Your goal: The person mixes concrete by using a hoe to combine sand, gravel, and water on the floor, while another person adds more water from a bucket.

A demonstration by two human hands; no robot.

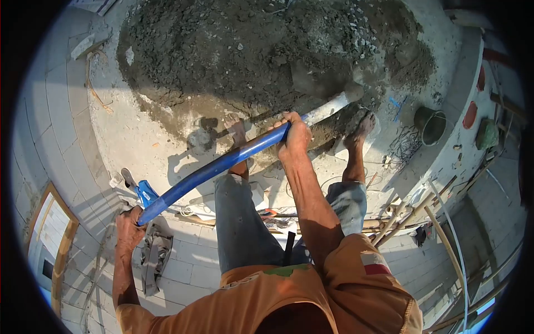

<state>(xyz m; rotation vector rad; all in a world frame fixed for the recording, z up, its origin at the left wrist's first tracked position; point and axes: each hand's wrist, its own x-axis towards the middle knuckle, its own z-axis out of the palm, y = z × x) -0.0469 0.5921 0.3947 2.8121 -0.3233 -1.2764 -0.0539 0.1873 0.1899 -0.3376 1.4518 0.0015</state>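
A hoe with a long blue handle [214, 167] slants across my body. The handle turns whitish toward its far end, and the greyish blade [318, 79] lies against a heap of wet grey mortar [222, 50], its edge partly buried. My left hand [130, 227] is closed round the near end of the handle, low on the left. Farther up, my right hand [293, 136] wraps the handle where the blue meets the whitish part. My bare feet stand at the near edge of the heap, the right one [361, 127] close to the blade end.
A dark bucket [430, 126] stands right of the heap beside a tangle of wire [406, 146]. Wooden poles [445, 239] lean at the lower right. A wood-framed panel [53, 239] and a crumpled grey bag [157, 259] are at the left. Block walls surround the floor.
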